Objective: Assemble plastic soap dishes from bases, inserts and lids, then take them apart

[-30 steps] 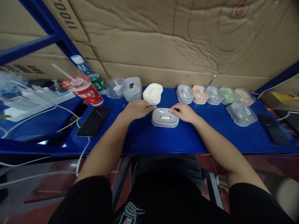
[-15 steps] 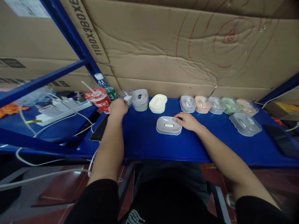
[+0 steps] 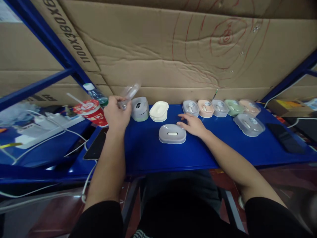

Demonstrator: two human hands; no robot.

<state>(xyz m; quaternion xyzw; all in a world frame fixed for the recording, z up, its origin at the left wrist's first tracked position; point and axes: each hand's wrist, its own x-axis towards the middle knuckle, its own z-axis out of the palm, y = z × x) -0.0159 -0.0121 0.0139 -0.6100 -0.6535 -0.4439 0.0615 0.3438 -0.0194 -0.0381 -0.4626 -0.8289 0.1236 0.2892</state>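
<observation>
In the head view, the left hand (image 3: 117, 111) is closed on a clear plastic cover (image 3: 131, 92), raised and tilted at far left, beside the grey stack (image 3: 140, 110); the edge grip probably leaves most of the cover free. The right hand (image 3: 194, 125) has thumb and fingers apart beside the grey dish (image 3: 172, 129); whether its thumb touches the rim, I cannot tell. The dish sits on the blue table (image 3: 146, 152) between both arms, likely for easy reach.

Half a second earlier, the left hand is down among the clear plastic and the right fingers rest on the dish.
</observation>
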